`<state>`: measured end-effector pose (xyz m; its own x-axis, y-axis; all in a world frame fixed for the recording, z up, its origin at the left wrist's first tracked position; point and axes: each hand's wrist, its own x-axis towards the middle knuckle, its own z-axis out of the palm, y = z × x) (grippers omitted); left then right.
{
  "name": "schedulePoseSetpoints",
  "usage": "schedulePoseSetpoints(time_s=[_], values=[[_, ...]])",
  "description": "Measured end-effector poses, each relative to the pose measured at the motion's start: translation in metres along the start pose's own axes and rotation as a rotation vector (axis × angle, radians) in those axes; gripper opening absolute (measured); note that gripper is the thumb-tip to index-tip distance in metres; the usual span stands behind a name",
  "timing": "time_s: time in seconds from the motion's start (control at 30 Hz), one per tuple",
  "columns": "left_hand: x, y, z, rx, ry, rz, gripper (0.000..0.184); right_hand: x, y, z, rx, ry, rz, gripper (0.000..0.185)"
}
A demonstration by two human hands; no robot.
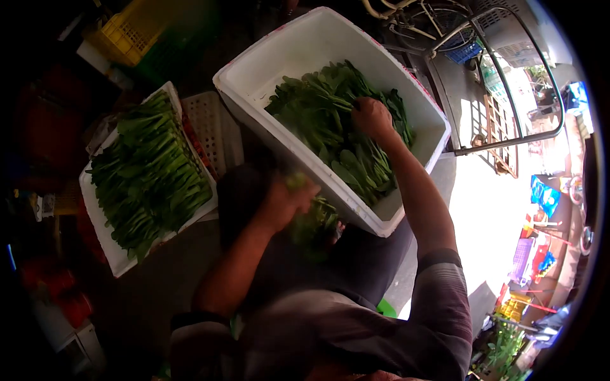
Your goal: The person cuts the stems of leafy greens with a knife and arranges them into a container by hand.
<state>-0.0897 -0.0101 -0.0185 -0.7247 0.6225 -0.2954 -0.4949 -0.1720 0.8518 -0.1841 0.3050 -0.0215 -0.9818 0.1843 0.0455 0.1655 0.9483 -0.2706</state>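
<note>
A white foam box (251, 79) stands tilted in front of me with loose leafy greens (318, 114) inside. My right hand (373, 117) reaches into it, fingers closed on the stems of some greens. Outside the near wall of the box, my left hand (286, 202) is closed around a bunch of leafy greens (314, 222), somewhat blurred. Pale stem ends show above that hand, and the leaves hang below it over my lap. At the left, a white foam tray (117, 257) carries many greens (149, 178) laid in neat rows.
Behind the tray is a beige perforated crate (206, 120). A yellow crate (127, 35) stands at the upper left. To the right are a metal cart frame (521, 136) and a wooden rack (502, 136) on sunlit ground.
</note>
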Motion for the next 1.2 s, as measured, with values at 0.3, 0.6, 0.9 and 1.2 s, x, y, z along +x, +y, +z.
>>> schedulePoseSetpoints(time_s=[0.3, 0.6, 0.9, 1.2], values=[[0.001, 0.000, 0.001, -0.053, -0.036, -0.018, 0.010, 0.045, 0.014, 0.063, -0.297, -0.172, 0.078, 0.035], [0.002, -0.003, 0.007, 0.016, -0.045, 0.091, 0.010, -0.008, -0.003, -0.041, 0.385, -0.037, 0.006, 0.035], [-0.037, 0.082, 0.004, -0.188, 0.090, 0.433, 0.006, -0.165, -0.068, -0.127, 1.052, -0.075, 0.227, 0.039], [-0.045, 0.124, 0.038, 0.568, 0.010, 0.563, 0.018, -0.187, -0.095, -0.125, 1.268, -0.160, 0.208, 0.033]])
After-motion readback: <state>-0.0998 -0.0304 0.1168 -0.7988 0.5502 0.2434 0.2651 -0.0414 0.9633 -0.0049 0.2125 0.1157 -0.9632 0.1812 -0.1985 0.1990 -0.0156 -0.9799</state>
